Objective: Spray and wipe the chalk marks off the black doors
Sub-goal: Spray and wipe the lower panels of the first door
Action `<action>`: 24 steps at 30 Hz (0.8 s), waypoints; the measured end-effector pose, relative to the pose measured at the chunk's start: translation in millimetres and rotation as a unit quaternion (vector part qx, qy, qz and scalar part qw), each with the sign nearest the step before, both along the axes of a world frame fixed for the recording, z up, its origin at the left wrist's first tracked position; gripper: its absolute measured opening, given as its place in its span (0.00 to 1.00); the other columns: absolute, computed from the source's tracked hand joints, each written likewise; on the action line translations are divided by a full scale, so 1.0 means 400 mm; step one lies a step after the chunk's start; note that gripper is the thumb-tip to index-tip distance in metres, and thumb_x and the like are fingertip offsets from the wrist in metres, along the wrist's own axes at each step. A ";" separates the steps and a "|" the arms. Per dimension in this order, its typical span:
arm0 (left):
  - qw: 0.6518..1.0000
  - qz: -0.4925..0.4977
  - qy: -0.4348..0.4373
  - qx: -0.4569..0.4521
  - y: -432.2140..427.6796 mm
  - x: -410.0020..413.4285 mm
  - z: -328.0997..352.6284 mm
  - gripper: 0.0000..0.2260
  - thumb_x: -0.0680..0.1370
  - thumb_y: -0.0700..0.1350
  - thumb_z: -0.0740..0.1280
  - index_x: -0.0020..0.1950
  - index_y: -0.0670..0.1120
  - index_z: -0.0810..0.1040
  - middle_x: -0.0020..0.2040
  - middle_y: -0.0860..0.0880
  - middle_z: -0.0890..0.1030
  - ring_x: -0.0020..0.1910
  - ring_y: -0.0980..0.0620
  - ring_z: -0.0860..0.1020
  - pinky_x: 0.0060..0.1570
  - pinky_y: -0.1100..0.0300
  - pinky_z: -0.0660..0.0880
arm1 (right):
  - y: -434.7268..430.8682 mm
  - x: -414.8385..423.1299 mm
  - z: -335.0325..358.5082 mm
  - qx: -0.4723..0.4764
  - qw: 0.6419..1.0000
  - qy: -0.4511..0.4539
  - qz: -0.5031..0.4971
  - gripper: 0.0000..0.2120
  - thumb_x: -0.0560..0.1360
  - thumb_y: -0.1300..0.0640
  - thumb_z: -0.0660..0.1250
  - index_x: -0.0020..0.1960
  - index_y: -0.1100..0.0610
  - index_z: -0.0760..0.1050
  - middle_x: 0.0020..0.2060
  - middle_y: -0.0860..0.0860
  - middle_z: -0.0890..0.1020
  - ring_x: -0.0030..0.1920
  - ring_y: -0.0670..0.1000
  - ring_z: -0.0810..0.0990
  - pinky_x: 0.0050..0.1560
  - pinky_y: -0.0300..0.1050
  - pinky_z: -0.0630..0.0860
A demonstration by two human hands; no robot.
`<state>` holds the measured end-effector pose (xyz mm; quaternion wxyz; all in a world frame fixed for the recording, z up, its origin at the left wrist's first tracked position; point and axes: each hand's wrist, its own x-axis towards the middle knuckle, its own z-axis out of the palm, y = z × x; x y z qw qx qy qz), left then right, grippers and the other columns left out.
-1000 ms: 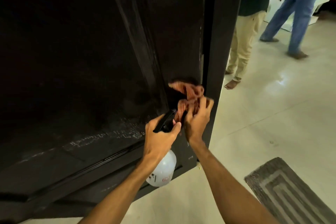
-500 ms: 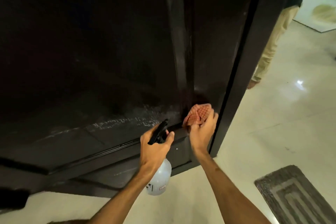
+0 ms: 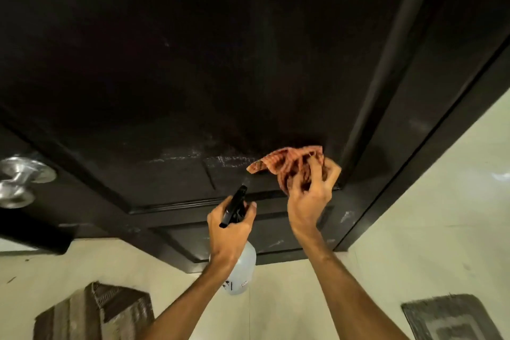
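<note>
moved since before: cloth [image 3: 289, 165] has opened out, with one corner now poking left, and the view has swung so a metal door knob [image 3: 19, 182] shows at far left.
right hand [image 3: 309, 201]: fingers curled round the bunched cloth, holding it against the black door [image 3: 193, 63].
left hand [image 3: 231, 232]: wrapped round the neck of the spray bottle [image 3: 242, 270], nozzle aimed up at the door, same grip as before.
bottle contents: see-through body hangs below the fist, can't tell how full it is.
chalk marks [image 3: 193, 156]: whitish streaks along the panel's bottom edge, just left of the cloth. A few more smudges are on the rail under the right hand.
edges: cloth sits in the panel's lower right corner, right beside the vertical moulding.
room: pale floor [image 3: 427, 215] opens right of the door, with a mat [image 3: 93, 315] bottom left and another mat [image 3: 447, 317] bottom right.
</note>
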<state>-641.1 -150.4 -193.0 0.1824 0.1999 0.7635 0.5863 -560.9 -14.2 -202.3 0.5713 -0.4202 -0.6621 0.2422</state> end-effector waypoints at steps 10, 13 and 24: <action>0.996 0.067 0.006 0.056 -0.188 -0.146 0.020 0.08 0.76 0.37 0.77 0.42 0.48 0.82 0.34 0.60 0.83 0.36 0.63 0.82 0.41 0.71 0.77 | -0.128 -0.198 0.009 0.200 0.972 -0.099 0.077 0.09 0.75 0.67 0.68 0.53 0.63 0.83 0.57 0.59 0.73 0.53 0.57 0.77 0.51 0.44 0.77; 0.994 0.089 -0.006 0.065 -0.244 -0.186 0.040 0.11 0.75 0.37 0.78 0.42 0.52 0.81 0.35 0.63 0.84 0.39 0.65 0.83 0.44 0.74 0.74 | -0.184 -0.211 -0.069 0.203 0.946 -0.211 0.141 0.09 0.77 0.60 0.65 0.46 0.59 0.84 0.55 0.53 0.70 0.50 0.52 0.75 0.36 0.48 0.82; 0.994 0.090 0.003 0.069 -0.393 -0.347 0.031 0.08 0.75 0.44 0.80 0.43 0.52 0.82 0.37 0.56 0.84 0.38 0.57 0.82 0.39 0.48 0.81 | -0.241 -0.371 0.008 0.416 0.851 -0.268 0.178 0.12 0.77 0.65 0.73 0.58 0.54 0.85 0.58 0.56 0.73 0.50 0.60 0.81 0.39 0.52 0.82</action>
